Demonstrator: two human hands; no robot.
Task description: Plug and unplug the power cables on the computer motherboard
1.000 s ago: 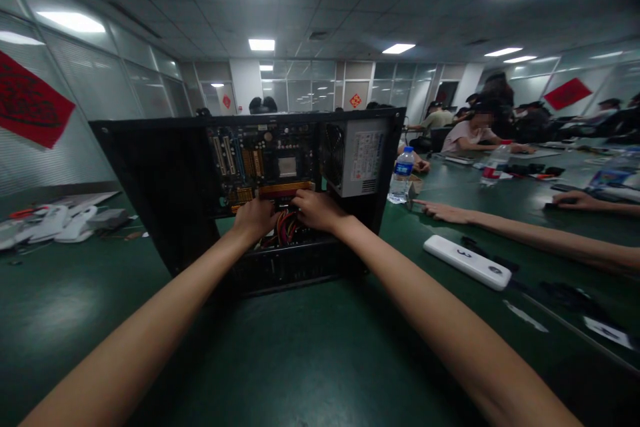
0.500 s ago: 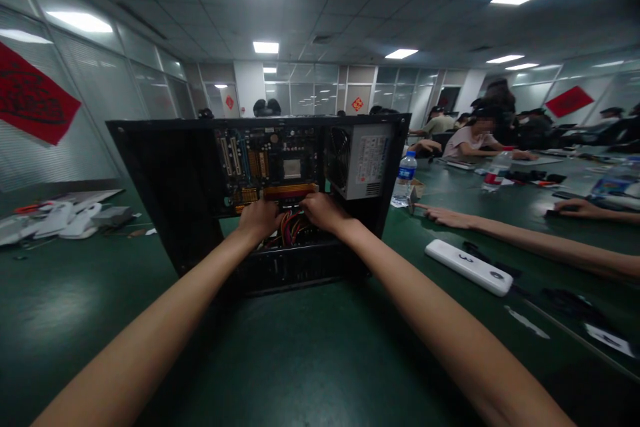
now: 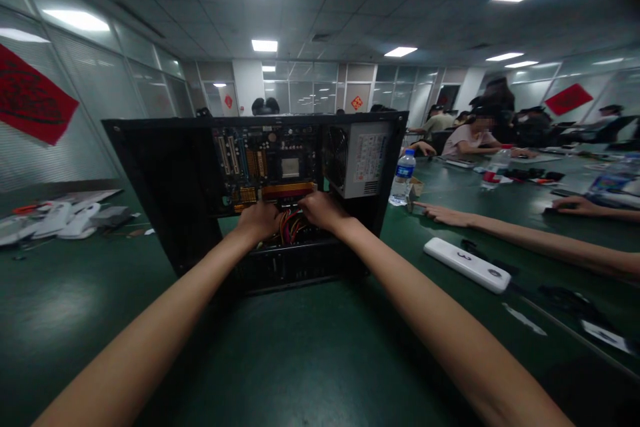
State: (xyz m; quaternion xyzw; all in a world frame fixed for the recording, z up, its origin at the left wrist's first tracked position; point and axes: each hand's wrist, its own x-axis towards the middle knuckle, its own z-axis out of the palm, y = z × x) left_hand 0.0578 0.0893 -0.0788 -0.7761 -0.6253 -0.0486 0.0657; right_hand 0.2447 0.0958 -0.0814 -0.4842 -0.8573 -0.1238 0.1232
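Green table (image 3: 300,360) holds a computer (image 3: 273,150), long nine-to-three o'clock, open toward six. Left hand (image 3: 259,220), right hand (image 3: 324,211): can't tell their grip.

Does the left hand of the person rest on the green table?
No, the left hand reaches into the open computer case, beside the coloured cables.

Compared with a second ago, the near left edge of the computer case (image 3: 195,180) sits slightly farther right, in from the clutter (image 3: 75,217). The right hand (image 3: 323,209) is a little farther from the left hand (image 3: 257,221), widening the gap over the cables (image 3: 289,228). Behind the blue-capped bottle (image 3: 403,177), a co-worker's hand (image 3: 425,148) is raised higher.
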